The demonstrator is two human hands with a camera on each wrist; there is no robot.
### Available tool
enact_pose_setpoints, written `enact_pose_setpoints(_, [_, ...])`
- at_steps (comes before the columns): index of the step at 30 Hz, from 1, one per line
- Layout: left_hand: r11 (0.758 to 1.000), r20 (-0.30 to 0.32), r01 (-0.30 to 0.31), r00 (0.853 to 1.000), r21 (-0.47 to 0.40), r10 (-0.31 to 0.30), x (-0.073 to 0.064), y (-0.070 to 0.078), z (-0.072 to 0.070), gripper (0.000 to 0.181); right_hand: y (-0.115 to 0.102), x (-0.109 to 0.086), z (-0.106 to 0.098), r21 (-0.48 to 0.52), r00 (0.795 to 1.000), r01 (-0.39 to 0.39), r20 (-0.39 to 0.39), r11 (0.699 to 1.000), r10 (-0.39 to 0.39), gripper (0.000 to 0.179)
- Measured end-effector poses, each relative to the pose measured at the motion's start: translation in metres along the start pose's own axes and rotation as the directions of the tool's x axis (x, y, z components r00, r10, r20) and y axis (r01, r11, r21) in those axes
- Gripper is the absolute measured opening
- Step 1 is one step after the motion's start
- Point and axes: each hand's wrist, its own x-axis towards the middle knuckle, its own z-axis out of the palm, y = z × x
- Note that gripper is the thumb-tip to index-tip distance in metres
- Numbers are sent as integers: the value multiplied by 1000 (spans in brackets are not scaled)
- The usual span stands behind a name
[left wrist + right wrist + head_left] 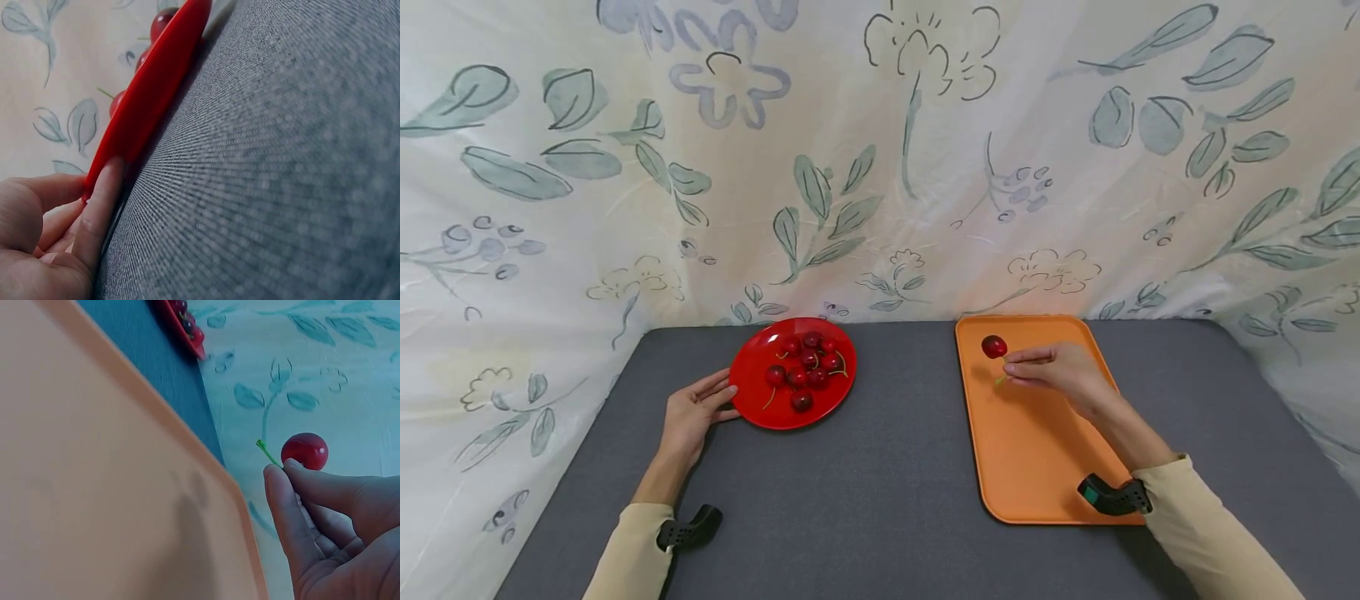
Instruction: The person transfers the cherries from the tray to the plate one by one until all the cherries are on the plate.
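My right hand (1054, 372) pinches a dark red cherry (994, 347) by its green stem, held above the far left part of an orange tray (1037, 467). In the right wrist view the cherry (304, 451) sits just beyond the thumb and fingertip, its stem end sticking out past them. At the left, my left hand (691, 414) grips the near-left rim of a red plate (786, 421). One finger (103, 194) lies along the plate's underside in the left wrist view. Several cherries (801, 402), some with stems, lie grouped on the plate.
A dark grey cloth (895, 467) covers the table, with a stretch of it between plate and tray. Behind the table's far edge hangs a pale curtain (850, 100) with leaves and flowers. The tray has a low raised rim (973, 446).
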Motion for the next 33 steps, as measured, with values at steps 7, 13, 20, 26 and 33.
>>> enact_pose_setpoints(7, [1000, 4, 3, 1000, 8, -3, -1, 2, 0, 51, -8, 13, 35, -11, 999, 33, 27, 999, -33, 39])
enact_pose_setpoints(13, [1000, -10, 15, 1000, -5, -15, 0, 2, -1, 52, -13, 25, 69, -29, 996, 45, 78, 999, -43, 33])
enact_pose_setpoints(20, [1000, -9, 13, 1000, -12, -13, 0, 1, 0, 52, -17, 37, 118, -37, 991, 75, 114, 997, -70, 30])
enact_pose_setpoints(26, [1000, -8, 7, 1000, -9, -7, 2, -2, 0, 53, -18, 48, 155, 15, 988, 60, 142, 998, -61, 25])
enact_pose_setpoints(33, [1000, 7, -6, 1000, 5, 5, 3, -3, 0, 53, -15, 56, 185, 29, 975, 37, 220, 999, -42, 22])
